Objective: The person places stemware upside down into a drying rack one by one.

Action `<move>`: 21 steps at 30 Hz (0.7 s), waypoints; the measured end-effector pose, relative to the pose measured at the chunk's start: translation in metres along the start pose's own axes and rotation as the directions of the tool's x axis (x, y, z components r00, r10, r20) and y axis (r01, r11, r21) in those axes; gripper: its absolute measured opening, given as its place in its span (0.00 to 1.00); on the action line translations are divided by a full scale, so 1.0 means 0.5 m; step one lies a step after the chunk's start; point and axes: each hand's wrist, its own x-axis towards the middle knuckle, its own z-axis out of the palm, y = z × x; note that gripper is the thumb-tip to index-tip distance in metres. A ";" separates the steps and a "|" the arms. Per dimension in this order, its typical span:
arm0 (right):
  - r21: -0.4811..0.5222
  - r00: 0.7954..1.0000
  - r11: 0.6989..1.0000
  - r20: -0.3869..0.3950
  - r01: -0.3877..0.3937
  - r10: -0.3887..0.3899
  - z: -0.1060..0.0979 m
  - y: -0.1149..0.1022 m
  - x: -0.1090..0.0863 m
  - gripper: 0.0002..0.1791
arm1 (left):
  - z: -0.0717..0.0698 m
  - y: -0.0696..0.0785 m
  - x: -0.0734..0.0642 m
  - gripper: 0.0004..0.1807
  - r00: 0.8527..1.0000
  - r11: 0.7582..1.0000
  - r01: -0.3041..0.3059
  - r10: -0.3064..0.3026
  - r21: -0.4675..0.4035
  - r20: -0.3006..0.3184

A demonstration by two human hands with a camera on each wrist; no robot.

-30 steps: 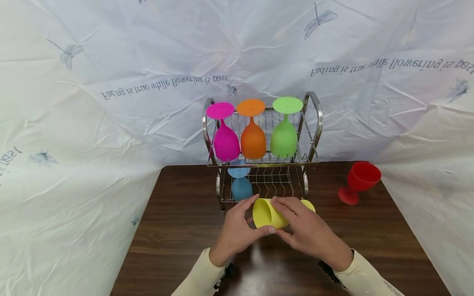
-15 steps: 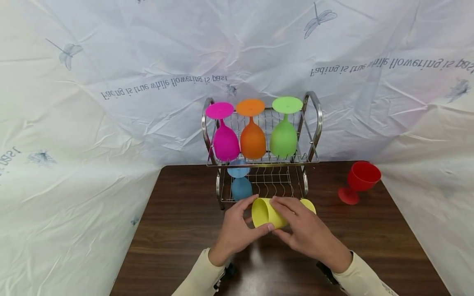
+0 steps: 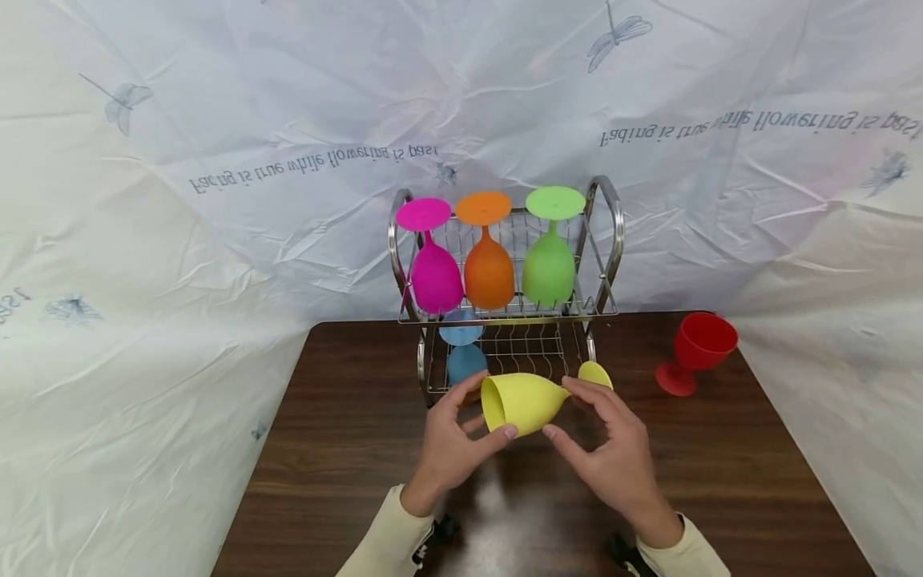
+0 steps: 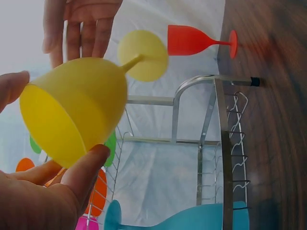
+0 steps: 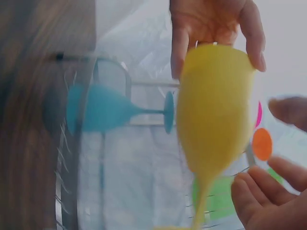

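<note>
A yellow plastic goblet (image 3: 532, 401) lies sideways in the air before the rack, its mouth to the left and its foot to the right. My left hand (image 3: 449, 449) pinches it at the rim between thumb and fingers, as the left wrist view shows too. My right hand (image 3: 618, 453) is beside the stem, thumb and fingers spread. In the right wrist view a gap shows between the right fingertips (image 5: 247, 184) and the goblet's bowl.
Behind the hands stands a two-tier metal rack (image 3: 613, 276). Magenta (image 3: 436, 279), orange (image 3: 490, 272) and green (image 3: 549, 271) goblets stand upside down on top. Below is an inverted blue goblet (image 3: 465, 363). A red goblet (image 3: 703, 344) is on the table (image 3: 346, 417) at right.
My right hand has let go of the yellow goblet's bowl and drawn back to the right, its fingers spreading. The left hand, still holding the rim, has shifted slightly left and up.
</note>
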 end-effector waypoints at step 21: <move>0.833 0.942 0.485 0.116 -0.265 0.316 0.051 0.028 -0.024 0.24 | 0.047 -0.020 -0.025 0.42 1.000 0.873 -0.005 -0.002 -0.487 -0.015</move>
